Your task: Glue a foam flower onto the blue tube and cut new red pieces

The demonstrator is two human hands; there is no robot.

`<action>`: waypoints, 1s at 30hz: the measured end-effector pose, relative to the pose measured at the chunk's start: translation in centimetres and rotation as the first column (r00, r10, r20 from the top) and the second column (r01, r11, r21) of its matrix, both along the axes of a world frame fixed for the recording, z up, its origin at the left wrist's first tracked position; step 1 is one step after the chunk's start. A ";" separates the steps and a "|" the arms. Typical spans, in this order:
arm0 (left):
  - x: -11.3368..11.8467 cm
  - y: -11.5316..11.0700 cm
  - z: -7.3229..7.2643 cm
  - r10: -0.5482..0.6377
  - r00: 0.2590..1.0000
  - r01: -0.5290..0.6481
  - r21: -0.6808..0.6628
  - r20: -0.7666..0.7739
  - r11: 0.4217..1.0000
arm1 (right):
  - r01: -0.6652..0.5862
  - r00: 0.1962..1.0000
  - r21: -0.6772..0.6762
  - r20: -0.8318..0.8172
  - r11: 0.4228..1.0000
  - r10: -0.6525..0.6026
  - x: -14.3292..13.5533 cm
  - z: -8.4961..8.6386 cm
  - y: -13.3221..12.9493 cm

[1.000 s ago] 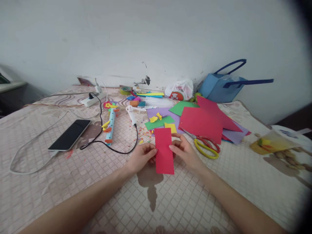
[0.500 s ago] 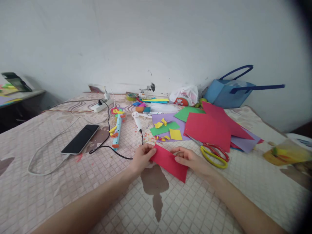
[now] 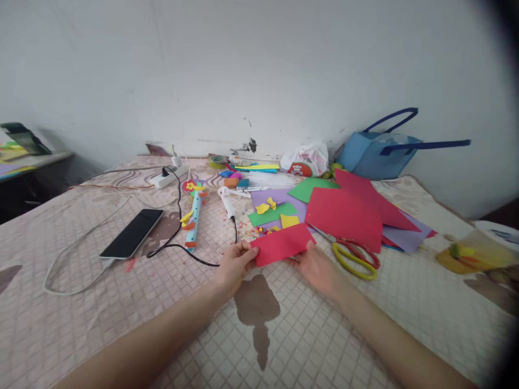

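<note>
A red paper strip [image 3: 283,246] is held just above the table, tilted slightly up to the right. My left hand [image 3: 236,266] pinches its left end, thumb on top. At the strip's lower right edge, my right hand [image 3: 318,267] has its thumb on the paper and its fingers partly hidden underneath. Yellow- and red-handled scissors [image 3: 355,259] lie to the right, their blades touching larger red sheets [image 3: 344,216]. Beyond the strip are a yellow square [image 3: 289,220], green paper [image 3: 272,214] and yellow scraps [image 3: 263,208] on purple paper.
A white glue gun [image 3: 227,202] with a black cable lies behind my left hand. Left of it are a decorated light-blue strip [image 3: 194,219] and a charging phone [image 3: 133,234]. A blue bag [image 3: 377,155] stands at the back right, near a plastic bag [image 3: 306,159].
The red strip has turned, its right end swinging up and away from me. My right hand has shifted from its upper edge to its lower right edge.
</note>
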State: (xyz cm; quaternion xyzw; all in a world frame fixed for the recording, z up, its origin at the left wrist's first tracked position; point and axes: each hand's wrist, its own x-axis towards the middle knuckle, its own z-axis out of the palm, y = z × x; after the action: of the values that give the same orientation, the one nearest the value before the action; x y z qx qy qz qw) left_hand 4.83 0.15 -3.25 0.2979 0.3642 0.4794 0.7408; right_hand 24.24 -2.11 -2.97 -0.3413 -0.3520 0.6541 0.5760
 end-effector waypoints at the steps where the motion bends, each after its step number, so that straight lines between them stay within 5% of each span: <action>1: 0.1 -0.1 0.0 -0.010 1.000 0.010 -0.014 0.009 1.000 | 0.010 1.000 -0.012 0.014 1.000 -0.010 -0.7 -0.2 -0.2; 6: 0.2 -0.2 -0.1 -0.085 0.996 0.085 -0.024 -0.036 0.996 | 0.156 0.977 -0.063 0.157 0.986 -0.145 -1.8 -1.0 -0.7; 14: -0.5 -0.2 0.1 -0.171 0.909 0.261 0.199 -0.379 0.945 | 0.144 0.970 -0.104 0.213 0.984 -0.119 -1.4 -0.8 -0.3; 22: -0.5 -0.3 -0.3 -0.152 0.936 0.235 0.242 -0.318 0.941 | 0.117 0.888 -0.073 0.453 0.990 -0.072 -1.1 -1.0 -0.5; 26: -0.6 -0.5 -0.6 -0.183 0.911 0.330 0.389 -0.369 0.860 | 0.141 0.875 -0.056 0.473 0.988 -0.098 -0.9 -0.7 -0.3; 30: -0.7 -1.0 -0.4 -0.046 0.837 0.406 0.562 -0.545 0.721 | 0.151 0.866 -0.047 0.488 0.987 -0.109 -1.0 -0.6 -0.2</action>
State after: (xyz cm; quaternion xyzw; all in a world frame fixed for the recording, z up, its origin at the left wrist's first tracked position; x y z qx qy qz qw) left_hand 4.15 -0.83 -3.64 0.6946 0.3080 0.3854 0.5235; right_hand 23.25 -2.36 -3.60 -0.5406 -0.4334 0.5218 0.4976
